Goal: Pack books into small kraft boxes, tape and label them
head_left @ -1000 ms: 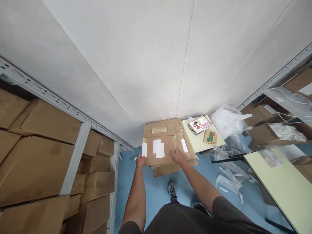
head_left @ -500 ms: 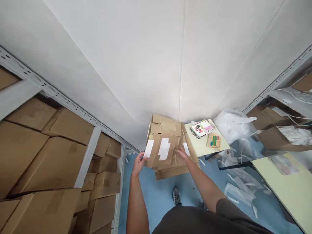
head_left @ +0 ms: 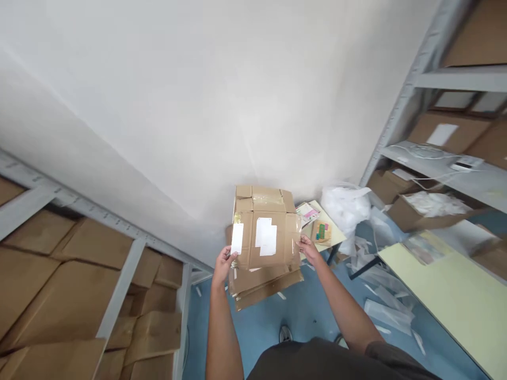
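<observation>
A flattened cardboard box (head_left: 264, 205) with white labels and shiny tape is held up in front of me by both hands. My left hand (head_left: 224, 264) grips its lower left edge, thumb on top near a label. At the right edge, my right hand (head_left: 308, 248) is closed on the cardboard beside a strip of clear tape. Further flattened cardboard (head_left: 257, 282) leans below and behind this sheet, by the wall.
Cardboard boxes (head_left: 79, 287) fill the left shelf. A small table (head_left: 333, 232) with booklets stands right of the cardboard, beside a white plastic bag (head_left: 344, 208). Plastic scraps (head_left: 388, 314) lie on the blue floor near a pale yellow table (head_left: 439, 285). Another shelf (head_left: 443, 166) is at right.
My right hand has moved from the front of the flattened box to grip its right edge. The sheet now sits apart from the cardboard behind it, and my view has turned right.
</observation>
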Tool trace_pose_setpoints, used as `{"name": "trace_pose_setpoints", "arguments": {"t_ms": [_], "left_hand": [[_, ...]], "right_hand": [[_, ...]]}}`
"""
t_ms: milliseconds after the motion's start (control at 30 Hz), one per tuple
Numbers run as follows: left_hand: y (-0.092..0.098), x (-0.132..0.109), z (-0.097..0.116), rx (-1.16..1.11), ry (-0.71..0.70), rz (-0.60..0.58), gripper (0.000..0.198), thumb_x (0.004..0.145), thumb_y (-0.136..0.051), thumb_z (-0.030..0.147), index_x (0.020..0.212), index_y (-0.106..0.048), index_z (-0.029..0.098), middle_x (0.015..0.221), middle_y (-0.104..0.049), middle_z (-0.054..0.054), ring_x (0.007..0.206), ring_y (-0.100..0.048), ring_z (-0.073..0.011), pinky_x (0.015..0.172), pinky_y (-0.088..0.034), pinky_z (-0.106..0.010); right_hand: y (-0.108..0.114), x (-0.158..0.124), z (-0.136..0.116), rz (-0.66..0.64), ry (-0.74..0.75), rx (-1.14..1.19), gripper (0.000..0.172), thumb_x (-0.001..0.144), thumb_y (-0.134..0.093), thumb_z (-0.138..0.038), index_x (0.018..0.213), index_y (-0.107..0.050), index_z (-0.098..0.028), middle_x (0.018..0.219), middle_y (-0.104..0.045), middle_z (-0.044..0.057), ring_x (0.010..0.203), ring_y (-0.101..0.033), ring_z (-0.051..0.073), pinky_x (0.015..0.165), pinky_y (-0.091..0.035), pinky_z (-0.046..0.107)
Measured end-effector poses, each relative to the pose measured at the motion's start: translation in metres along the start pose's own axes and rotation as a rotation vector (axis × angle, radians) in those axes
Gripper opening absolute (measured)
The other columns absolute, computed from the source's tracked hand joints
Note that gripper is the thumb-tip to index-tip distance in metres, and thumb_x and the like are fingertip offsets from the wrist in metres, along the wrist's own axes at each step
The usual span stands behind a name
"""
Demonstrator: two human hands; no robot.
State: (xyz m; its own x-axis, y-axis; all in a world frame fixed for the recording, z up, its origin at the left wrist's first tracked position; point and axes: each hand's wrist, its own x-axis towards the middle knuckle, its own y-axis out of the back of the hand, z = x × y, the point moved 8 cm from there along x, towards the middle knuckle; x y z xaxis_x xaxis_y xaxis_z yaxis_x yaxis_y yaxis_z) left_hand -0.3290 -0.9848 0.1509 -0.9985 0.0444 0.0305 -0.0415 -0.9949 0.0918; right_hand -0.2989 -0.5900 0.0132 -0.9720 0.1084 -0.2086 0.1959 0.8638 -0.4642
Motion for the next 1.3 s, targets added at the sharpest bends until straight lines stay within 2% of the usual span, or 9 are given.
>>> {"name": "trace_pose_setpoints", "arguments": {"t_ms": [100,200,367,500,600,733,933,1067,1300], "left_hand": [[-0.089,0.017,0.005,-0.035,-0.011,-0.099,0.044,0.071,-0.086,0.05,0.1,-0.072,0.021,0.102,-0.078,-0.007,0.094,-0.071,-0.0223,0.087,-0.055,-0.032],[-0.196,0.028,0.014,-0.062,-0.025,-0.257,0.044,0.072,-0.087,0.049,0.102,-0.073,0.021,0.102,-0.078,-0.007,0.094,-0.071,-0.0221,0.087,-0.055,-0.033],[-0.389,0.017,0.027,-0.137,0.008,-0.528,0.046,0.07,-0.088,0.049,0.102,-0.072,0.02,0.103,-0.078,-0.007,0.097,-0.071,-0.0244,0.092,-0.055,-0.036],[-0.533,-0.024,0.023,-0.185,0.095,-0.771,0.049,0.067,-0.088,0.049,0.104,-0.072,0.02,0.104,-0.078,-0.008,0.102,-0.072,-0.0258,0.093,-0.055,-0.037],[-0.616,-0.06,0.007,-0.197,0.181,-0.912,0.049,0.064,-0.088,0.047,0.101,-0.07,0.021,0.1,-0.078,-0.007,0.095,-0.073,-0.023,0.088,-0.056,-0.034],[-0.687,-0.086,-0.026,-0.161,0.281,-1.018,0.05,0.062,-0.089,0.047,0.1,-0.069,0.022,0.098,-0.077,-0.005,0.09,-0.073,-0.0206,0.084,-0.056,-0.032],[-0.758,-0.074,-0.079,-0.082,0.371,-1.097,0.051,0.057,-0.091,0.046,0.096,-0.067,0.023,0.099,-0.076,-0.004,0.086,-0.072,-0.019,0.082,-0.055,-0.031],[-0.814,-0.066,-0.104,-0.038,0.377,-1.192,0.054,0.056,-0.09,0.049,0.097,-0.067,0.022,0.1,-0.077,-0.005,0.09,-0.072,-0.0221,0.086,-0.055,-0.035],[-0.915,-0.051,-0.124,0.006,0.39,-1.336,0.065,0.051,-0.092,0.052,0.101,-0.067,0.019,0.099,-0.078,-0.008,0.106,-0.069,-0.032,0.095,-0.051,-0.04]], "right_hand": [[0.075,-0.031,-0.055,0.122,0.075,0.002,0.042,0.064,-0.088,-0.039,0.099,-0.07,-0.025,0.094,-0.077,0.002,0.081,-0.068,0.02,0.07,-0.051,0.028],[0.159,-0.076,-0.108,0.252,0.156,0.016,0.038,0.064,-0.086,-0.038,0.096,-0.071,-0.025,0.09,-0.076,0.002,0.08,-0.067,0.02,0.07,-0.049,0.028],[0.303,-0.191,-0.178,0.483,0.311,0.051,0.033,0.064,-0.088,-0.035,0.091,-0.072,-0.023,0.089,-0.074,0.001,0.084,-0.066,0.02,0.077,-0.049,0.029],[0.399,-0.296,-0.194,0.659,0.373,0.097,0.037,0.069,-0.088,-0.04,0.098,-0.068,-0.028,0.107,-0.073,0.001,0.097,-0.068,0.022,0.082,-0.05,0.031],[0.449,-0.35,-0.178,0.793,0.348,0.193,0.056,0.069,-0.087,-0.041,0.12,-0.062,-0.036,0.131,-0.068,0.004,0.111,-0.068,0.024,0.088,-0.052,0.037],[0.485,-0.372,-0.147,0.851,0.27,0.364,0.082,0.065,-0.085,-0.034,0.14,-0.051,-0.039,0.125,-0.07,0.005,0.098,-0.07,0.023,0.084,-0.052,0.039],[0.52,-0.379,-0.137,0.964,0.227,0.339,0.075,0.053,-0.076,-0.02,0.125,-0.06,-0.033,0.101,-0.071,-0.001,0.086,-0.067,0.02,0.077,-0.051,0.034],[0.531,-0.384,-0.147,1.028,0.189,0.282,0.071,0.053,-0.074,-0.018,0.121,-0.061,-0.033,0.096,-0.068,-0.003,0.085,-0.066,0.019,0.078,-0.052,0.035],[0.541,-0.399,-0.19,1.22,0.289,0.215,0.073,0.059,-0.07,-0.017,0.128,-0.058,-0.034,0.095,-0.065,-0.004,0.079,-0.065,0.016,0.076,-0.051,0.032]]}}
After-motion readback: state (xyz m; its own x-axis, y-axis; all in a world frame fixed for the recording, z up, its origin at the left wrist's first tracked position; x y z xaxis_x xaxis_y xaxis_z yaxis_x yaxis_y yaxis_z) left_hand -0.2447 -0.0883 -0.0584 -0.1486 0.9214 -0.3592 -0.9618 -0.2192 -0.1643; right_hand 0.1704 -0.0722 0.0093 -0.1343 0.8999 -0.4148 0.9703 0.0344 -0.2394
